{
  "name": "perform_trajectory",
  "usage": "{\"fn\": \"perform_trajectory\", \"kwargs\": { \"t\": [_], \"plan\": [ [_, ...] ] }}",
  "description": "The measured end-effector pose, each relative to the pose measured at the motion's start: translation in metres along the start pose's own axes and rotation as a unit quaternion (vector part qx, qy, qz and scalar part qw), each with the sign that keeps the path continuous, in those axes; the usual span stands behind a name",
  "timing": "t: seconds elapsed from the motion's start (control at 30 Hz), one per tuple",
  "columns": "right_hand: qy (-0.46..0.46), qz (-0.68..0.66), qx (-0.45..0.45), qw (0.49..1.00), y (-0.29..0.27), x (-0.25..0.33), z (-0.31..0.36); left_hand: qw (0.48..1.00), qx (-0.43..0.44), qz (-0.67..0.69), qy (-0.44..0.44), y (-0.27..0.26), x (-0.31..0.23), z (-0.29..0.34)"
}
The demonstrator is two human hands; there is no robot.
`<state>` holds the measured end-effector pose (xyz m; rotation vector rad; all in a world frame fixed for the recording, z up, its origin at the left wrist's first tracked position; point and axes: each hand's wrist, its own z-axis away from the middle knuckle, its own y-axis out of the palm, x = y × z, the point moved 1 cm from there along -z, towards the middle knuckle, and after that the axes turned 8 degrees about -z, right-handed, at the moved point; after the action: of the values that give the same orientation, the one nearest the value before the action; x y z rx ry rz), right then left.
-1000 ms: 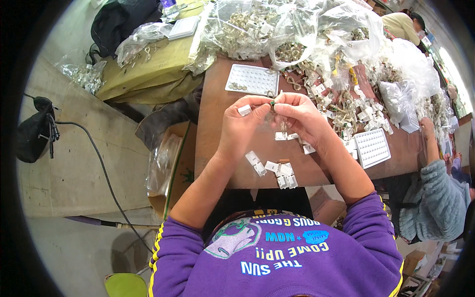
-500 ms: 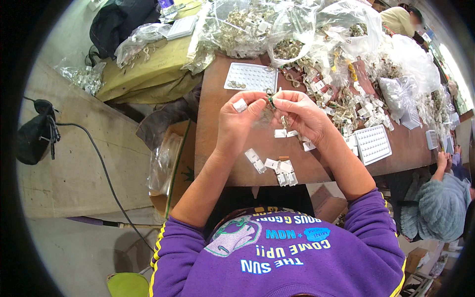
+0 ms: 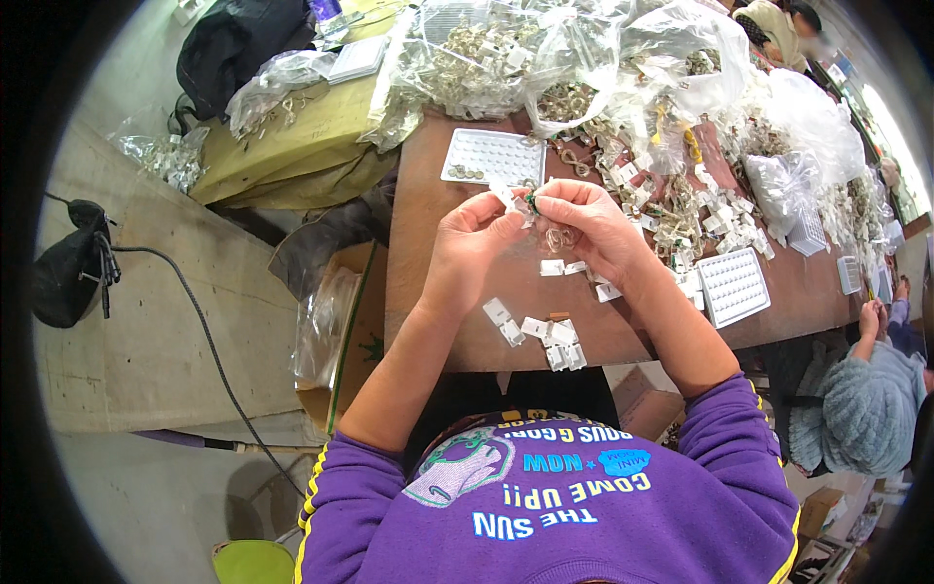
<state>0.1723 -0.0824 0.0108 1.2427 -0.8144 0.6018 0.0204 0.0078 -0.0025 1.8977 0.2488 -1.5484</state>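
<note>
Both my hands meet over the brown table [image 3: 428,263], fingertips close together. My left hand [image 3: 465,243] pinches a small white plastic case [image 3: 503,194] between thumb and fingers. In my right hand [image 3: 595,222], thumb and forefinger grip a small green circuit board [image 3: 531,202], close beside the white case. A coiled pale wire [image 3: 557,237] hangs below those fingers. Just under my hands lie white plastic pieces [image 3: 552,267], and nearer to me is a group of white plastic cases [image 3: 560,341]. Whether board and case touch is too small to tell.
A white tray [image 3: 494,146] with round cells lies beyond my hands, another tray [image 3: 733,287] to the right. Heaped wired white parts [image 3: 671,209] and clear plastic bags [image 3: 584,63] cover the far right. A cardboard box [image 3: 362,321] stands at left. Other people sit farther off.
The white case, tucked in my left fingers before, is now at its fingertips beside the circuit board. The wire below my right hand shows as a coil.
</note>
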Motion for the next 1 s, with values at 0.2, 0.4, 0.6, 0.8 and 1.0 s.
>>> {"fn": "perform_trajectory", "kwargs": {
  "t": [0.2, 0.4, 0.6, 0.8, 1.0],
  "plan": [
    [0.001, 0.084, -0.015, 0.996, 0.008, 0.004, 0.007, 0.995, -0.038, -0.081, 0.053, 0.0, -0.004, 0.002],
    [-0.028, 0.214, -0.024, 0.976, 0.009, 0.01, 0.009, 0.986, -0.061, -0.145, 0.047, -0.001, -0.002, 0.001],
    [0.048, 0.079, 0.06, 0.994, -0.002, 0.008, 0.006, 0.985, -0.023, -0.165, 0.047, -0.001, -0.004, 0.002],
    [0.109, -0.007, 0.084, 0.99, 0.0, -0.005, 0.002, 0.993, 0.047, -0.073, 0.079, 0.001, -0.003, 0.002],
    [0.048, -0.026, 0.016, 0.998, 0.011, -0.001, 0.009, 0.983, -0.061, -0.061, 0.161, 0.006, -0.001, 0.001]
  ]
}}
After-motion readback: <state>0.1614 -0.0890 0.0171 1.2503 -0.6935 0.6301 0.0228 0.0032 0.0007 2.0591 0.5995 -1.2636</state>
